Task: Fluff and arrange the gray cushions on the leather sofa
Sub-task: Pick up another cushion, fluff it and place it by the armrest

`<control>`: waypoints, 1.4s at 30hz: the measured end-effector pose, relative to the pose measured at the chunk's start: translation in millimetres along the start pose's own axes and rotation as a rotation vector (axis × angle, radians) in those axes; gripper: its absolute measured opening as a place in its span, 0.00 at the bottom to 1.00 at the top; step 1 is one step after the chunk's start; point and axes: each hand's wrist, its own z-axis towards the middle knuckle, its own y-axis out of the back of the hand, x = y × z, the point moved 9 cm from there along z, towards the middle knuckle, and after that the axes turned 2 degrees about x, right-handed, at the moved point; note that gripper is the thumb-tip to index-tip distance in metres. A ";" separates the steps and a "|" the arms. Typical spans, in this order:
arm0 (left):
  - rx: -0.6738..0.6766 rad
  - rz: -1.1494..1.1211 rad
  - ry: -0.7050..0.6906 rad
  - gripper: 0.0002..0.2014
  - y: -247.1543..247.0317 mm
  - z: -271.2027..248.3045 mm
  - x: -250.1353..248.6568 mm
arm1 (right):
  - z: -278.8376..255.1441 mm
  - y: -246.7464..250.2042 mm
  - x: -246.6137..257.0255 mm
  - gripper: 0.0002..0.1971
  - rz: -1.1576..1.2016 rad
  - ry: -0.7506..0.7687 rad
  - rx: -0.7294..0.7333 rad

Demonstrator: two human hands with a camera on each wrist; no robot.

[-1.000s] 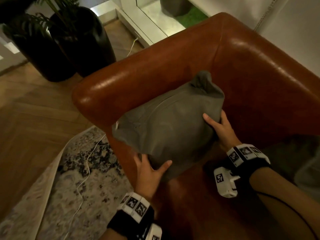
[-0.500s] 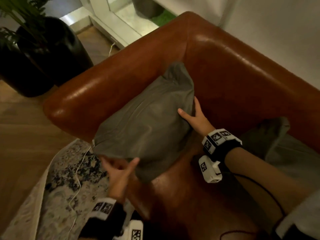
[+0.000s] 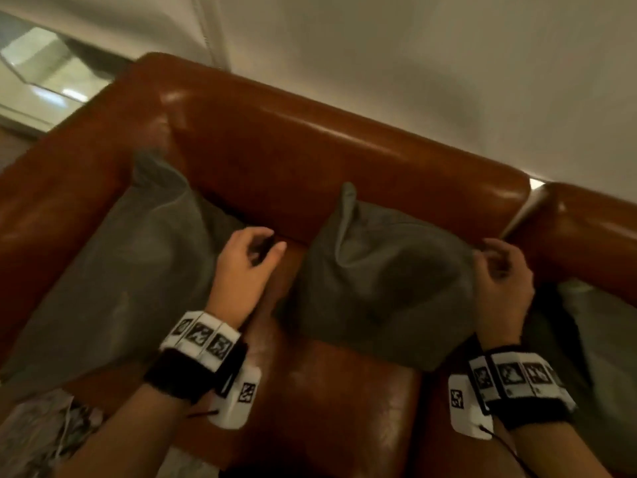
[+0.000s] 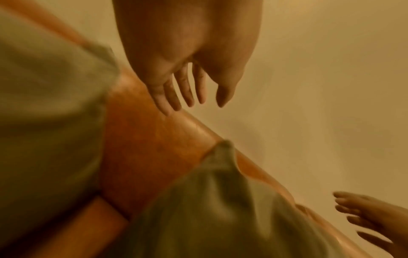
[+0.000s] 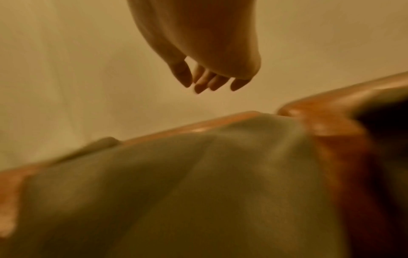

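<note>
Brown leather runs the whole length of the sofa (image 3: 310, 132), its back set against a pale wall (image 3: 413, 46). Three gray cushions sit on it. The left cushion (image 3: 120, 270) leans into the corner where armrest meets backrest. The middle cushion (image 3: 379, 281) stands propped against the backrest, one corner poking up. A third cushion (image 3: 599, 339) lies at the right edge, mostly cut off from view.

The left hand (image 3: 244, 270) hovers over the bare seat between the left and middle cushions, fingers loosely curled and holding nothing; the left wrist view shows them hanging slack. The right hand (image 3: 501, 281) is at the middle cushion's upper right corner. From above its fingers look bent at the fabric, but the right wrist view shows them loose above the cushion, so I can't tell whether it grips. Both wrists wear black bands with marker tags.
</note>
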 end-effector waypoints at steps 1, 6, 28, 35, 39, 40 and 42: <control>0.081 -0.015 0.071 0.19 -36.7 5.8 3.9 | -0.6 24.3 -29.5 0.18 0.005 -0.077 -0.117; 0.305 -0.113 0.398 0.48 -150.5 -2.1 30.2 | -22.3 5.0 -135.3 0.49 0.349 -0.585 0.033; 0.223 -0.416 0.593 0.43 -99.5 7.7 89.9 | -36.9 -94.7 -128.0 0.59 0.589 -0.676 0.180; 0.032 -0.309 0.311 0.05 13.0 -39.5 51.1 | -17.5 -56.3 22.1 0.27 0.162 0.022 0.032; -0.277 -0.163 0.236 0.06 116.1 -95.2 64.0 | -59.8 -155.0 148.6 0.08 0.139 0.429 0.522; -0.405 -0.112 0.277 0.04 144.3 -114.7 80.5 | -77.4 -184.1 168.9 0.07 0.132 0.481 0.664; -0.660 -0.017 0.386 0.09 193.4 -155.5 114.6 | -111.7 -242.0 196.3 0.07 0.065 0.542 0.901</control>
